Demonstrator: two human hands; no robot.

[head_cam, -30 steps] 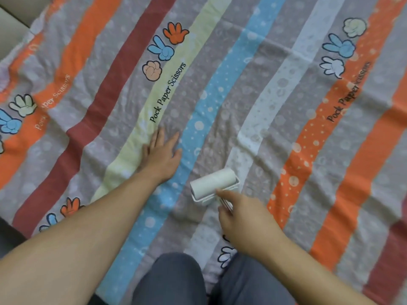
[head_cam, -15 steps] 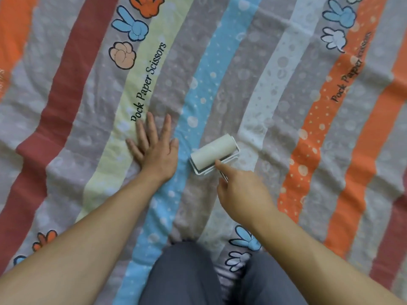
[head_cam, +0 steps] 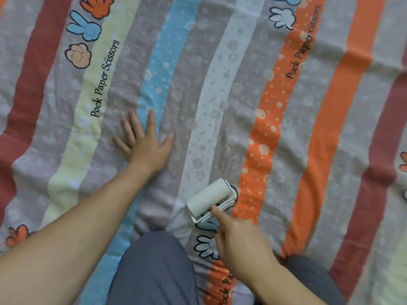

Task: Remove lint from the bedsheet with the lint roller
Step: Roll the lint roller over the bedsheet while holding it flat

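Lint roller [head_cam: 209,198] sits on the striped bedsheet [head_cam: 308,150], on the white stripe next to the orange one, at about 4 o'clock from the left hand [head_cam: 145,146]. That left hand lies flat on the sheet with its fingers spread wide and holds nothing. At 5 o'clock from the roller, the right hand [head_cam: 240,245] curls round its handle, pointer finger stretched out to the white frame.
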